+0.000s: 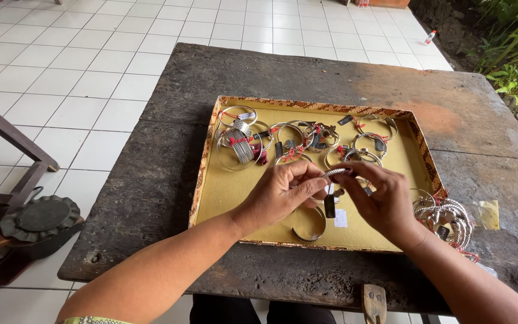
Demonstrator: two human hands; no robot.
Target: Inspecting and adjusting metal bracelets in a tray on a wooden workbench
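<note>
Head view: left hand [280, 192] & right hand [382, 201] each pinch an end of a silver bracelet [337, 172], w/ its black tag [330, 206] dangling, over the yellow tray [223, 186] on the desk [151, 180].

Both hands, left hand [283, 192] and right hand [382, 201], pinch a silver bracelet [336, 172] above the yellow tray [229, 192].

I see a bright, ribbed metal bangle [337, 172] pinched between my left hand [283, 192] and right hand [382, 201], with a glossy dark tag hanging below. The tray [223, 180] has a matt mustard lining that looks like felt. The table [151, 180] is rough, weathered dark wood. The floor tiles [61, 78] are smooth and pale.
</note>
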